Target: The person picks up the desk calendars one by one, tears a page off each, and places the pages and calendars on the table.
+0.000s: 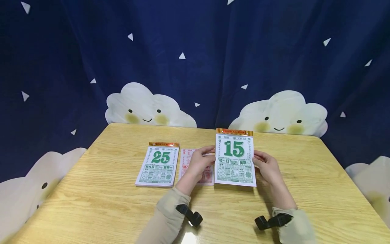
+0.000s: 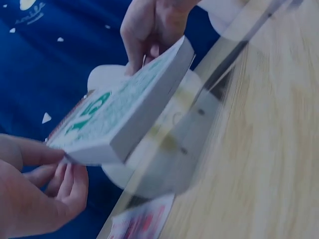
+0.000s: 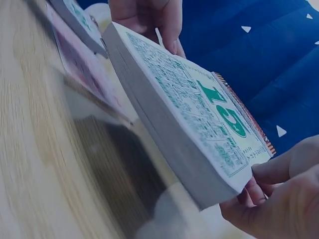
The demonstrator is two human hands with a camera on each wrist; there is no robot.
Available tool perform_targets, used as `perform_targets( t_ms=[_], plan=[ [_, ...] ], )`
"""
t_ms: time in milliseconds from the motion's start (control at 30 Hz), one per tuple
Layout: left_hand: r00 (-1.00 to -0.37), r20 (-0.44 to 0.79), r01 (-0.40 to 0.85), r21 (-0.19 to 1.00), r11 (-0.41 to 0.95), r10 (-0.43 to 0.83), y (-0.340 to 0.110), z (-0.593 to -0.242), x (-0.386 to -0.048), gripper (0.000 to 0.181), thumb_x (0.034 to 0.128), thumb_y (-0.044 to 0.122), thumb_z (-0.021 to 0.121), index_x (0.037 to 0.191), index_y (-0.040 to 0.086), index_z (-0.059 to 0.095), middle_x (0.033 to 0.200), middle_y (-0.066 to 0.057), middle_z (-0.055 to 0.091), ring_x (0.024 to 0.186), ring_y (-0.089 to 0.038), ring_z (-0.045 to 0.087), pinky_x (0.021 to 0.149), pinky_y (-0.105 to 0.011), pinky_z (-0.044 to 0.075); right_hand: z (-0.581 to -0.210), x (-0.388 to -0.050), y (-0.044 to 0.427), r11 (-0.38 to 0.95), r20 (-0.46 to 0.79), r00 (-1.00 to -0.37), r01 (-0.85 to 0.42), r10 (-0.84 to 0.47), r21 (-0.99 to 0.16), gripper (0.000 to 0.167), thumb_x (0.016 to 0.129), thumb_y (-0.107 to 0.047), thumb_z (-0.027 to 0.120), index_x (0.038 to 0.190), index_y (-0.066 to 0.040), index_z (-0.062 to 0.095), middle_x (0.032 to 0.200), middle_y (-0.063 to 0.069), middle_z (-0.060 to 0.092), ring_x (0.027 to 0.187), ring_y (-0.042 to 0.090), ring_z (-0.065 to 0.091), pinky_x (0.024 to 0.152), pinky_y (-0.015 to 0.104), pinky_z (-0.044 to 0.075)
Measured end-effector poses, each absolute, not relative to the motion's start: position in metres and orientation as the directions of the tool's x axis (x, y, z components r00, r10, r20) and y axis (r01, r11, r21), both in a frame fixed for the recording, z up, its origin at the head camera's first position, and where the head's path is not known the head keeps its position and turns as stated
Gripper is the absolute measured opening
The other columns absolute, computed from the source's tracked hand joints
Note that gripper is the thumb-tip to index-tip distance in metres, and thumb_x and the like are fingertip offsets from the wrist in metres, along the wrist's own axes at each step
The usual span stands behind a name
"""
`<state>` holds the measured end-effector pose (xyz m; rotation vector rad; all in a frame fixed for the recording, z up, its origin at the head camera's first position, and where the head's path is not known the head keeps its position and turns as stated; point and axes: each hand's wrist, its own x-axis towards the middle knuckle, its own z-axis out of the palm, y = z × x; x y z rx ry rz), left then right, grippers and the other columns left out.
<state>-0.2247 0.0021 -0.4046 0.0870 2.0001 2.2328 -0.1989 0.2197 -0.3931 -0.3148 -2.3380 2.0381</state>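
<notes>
A thick calendar block with a green 15 (image 1: 234, 166) and a red-gold top strip is held up off the table, tilted toward the head camera. My left hand (image 1: 199, 164) grips its left edge and my right hand (image 1: 268, 166) its right edge. The left wrist view shows the block (image 2: 114, 109) between the left hand (image 2: 45, 189) and the right hand (image 2: 154, 30). From the right wrist, its thick page edge (image 3: 149, 114) faces the camera, with the right hand (image 3: 284, 194) pinching a corner.
Left on the wooden table (image 1: 100, 189) lies a calendar with a green 25 (image 1: 158, 166). Between it and the held block is a red-printed sheet or pad (image 1: 208, 176), partly behind my left hand. A dark blue curtain (image 1: 195, 67) with clouds hangs behind the table.
</notes>
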Motion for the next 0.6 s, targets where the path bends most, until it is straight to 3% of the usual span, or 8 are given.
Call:
perform_targets(
  t_ms=[133,400,600],
  plan=[
    [-0.972,-0.01,-0.046,0.988,-0.148,0.235,-0.013,-0.407,-0.229,0.05,0.0783,-0.003,0.056,0.128,0.005,0.051,0.11,-0.014,0.055,0.083,-0.013,0.057,0.079,-0.033,0.053,-0.388,-0.2,0.212,0.013,-0.141,-0.978,0.144,0.154,-0.989,0.044,0.093,-0.002,0.043,0.134,0.009,0.034,0.102,0.0,0.052,0.081,-0.002,0.055,0.073,0.017,0.05],
    [-0.916,0.045,-0.108,0.928,-0.356,0.398,-0.04,-0.409,-0.234,0.059,0.0834,-0.007,0.054,0.137,0.013,0.039,0.108,-0.007,0.054,0.083,-0.013,0.06,0.071,-0.026,0.051,-0.37,-0.203,0.197,-0.051,-0.143,-0.983,0.138,0.117,-0.989,0.044,0.093,-0.003,0.044,0.135,0.006,0.035,0.097,-0.003,0.054,0.08,0.002,0.058,0.068,0.018,0.051],
    [-0.887,0.1,-0.116,0.897,-0.428,0.45,-0.057,-0.407,-0.234,0.058,0.0877,-0.007,0.047,0.14,0.014,0.033,0.112,-0.003,0.053,0.091,-0.013,0.059,0.077,-0.027,0.049,-0.365,-0.203,0.183,-0.132,-0.105,-0.991,0.094,0.079,-0.987,0.043,0.093,0.0,0.043,0.135,0.007,0.035,0.092,-0.007,0.057,0.08,0.002,0.058,0.066,0.018,0.051]
  ],
)
